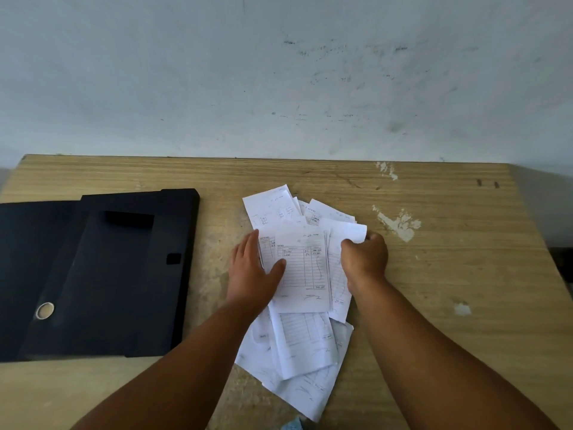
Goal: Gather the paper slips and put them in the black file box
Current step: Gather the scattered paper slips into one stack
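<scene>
A loose heap of white paper slips with printed tables and handwriting lies in the middle of the wooden table. My left hand rests flat on the heap's left side, fingers spread, thumb on the top slip. My right hand is closed on the right edge of the slips, pinching the upper corner of one. The black file box lies open and flat at the left, apart from the slips, with a round finger hole near its lower left.
A scuffed pale wall stands directly behind the table's far edge. White paint chips mark the table top right of the slips. A small blue scrap shows at the bottom edge of the view.
</scene>
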`<state>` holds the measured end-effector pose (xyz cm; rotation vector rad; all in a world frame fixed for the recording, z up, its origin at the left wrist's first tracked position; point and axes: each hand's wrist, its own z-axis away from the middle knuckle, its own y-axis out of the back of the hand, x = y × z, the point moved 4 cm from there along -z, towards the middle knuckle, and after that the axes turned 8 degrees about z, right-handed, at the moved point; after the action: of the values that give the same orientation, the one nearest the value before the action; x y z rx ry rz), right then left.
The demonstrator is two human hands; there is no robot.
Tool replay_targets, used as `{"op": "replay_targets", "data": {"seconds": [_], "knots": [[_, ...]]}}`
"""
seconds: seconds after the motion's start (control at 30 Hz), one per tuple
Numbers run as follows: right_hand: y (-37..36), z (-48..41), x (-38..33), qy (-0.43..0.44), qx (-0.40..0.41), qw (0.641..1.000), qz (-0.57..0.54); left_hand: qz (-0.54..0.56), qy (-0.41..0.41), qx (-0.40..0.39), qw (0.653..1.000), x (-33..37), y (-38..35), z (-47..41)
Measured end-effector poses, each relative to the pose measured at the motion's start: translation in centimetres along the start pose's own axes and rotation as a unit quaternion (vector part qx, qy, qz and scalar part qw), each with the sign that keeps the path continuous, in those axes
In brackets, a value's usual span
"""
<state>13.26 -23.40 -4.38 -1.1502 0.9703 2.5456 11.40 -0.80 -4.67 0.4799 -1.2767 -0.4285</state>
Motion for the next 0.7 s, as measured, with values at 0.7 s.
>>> {"op": "replay_targets", "data": {"seconds": [0.7], "knots": [[-2.6,-0.2,-2.2,0.149,-0.028,0.986,0.069,-0.132,-0.060,-0.073,0.987,0.3,-0.6,0.4]]}}
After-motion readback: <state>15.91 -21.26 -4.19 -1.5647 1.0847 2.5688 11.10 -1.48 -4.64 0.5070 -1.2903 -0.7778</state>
